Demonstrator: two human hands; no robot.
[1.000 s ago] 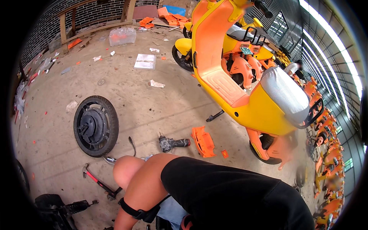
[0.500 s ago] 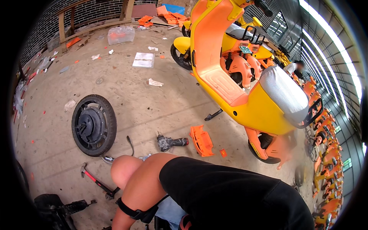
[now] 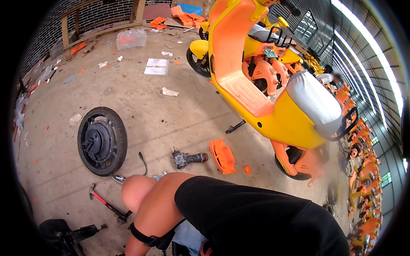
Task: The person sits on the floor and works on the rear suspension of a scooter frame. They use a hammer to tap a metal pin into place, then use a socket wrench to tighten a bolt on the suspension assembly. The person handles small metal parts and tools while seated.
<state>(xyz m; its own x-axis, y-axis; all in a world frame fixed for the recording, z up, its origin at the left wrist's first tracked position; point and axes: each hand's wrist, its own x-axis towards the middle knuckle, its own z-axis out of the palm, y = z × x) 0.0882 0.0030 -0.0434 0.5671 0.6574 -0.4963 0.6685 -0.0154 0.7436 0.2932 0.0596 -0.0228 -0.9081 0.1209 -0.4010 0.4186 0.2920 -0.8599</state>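
Since the last half second the floor pieces have slid slightly leftward in the frame together, so the view has shifted while their layout looks unchanged. At the lower left sits a black assembly with a coil shock absorber point(image 3: 84, 232); above it, at left, the black hub-motor wheel point(image 3: 101, 143); then the claw hammer point(image 3: 106, 202), nearest the arm. The bent bare arm point(image 3: 156, 209), with a black strap point(image 3: 147, 240), drops toward the lower edge, where both hands are out of view; I cannot tell how their fingers stand. Further right lie the cordless drill point(image 3: 186, 159) and an orange plastic panel point(image 3: 222, 158).
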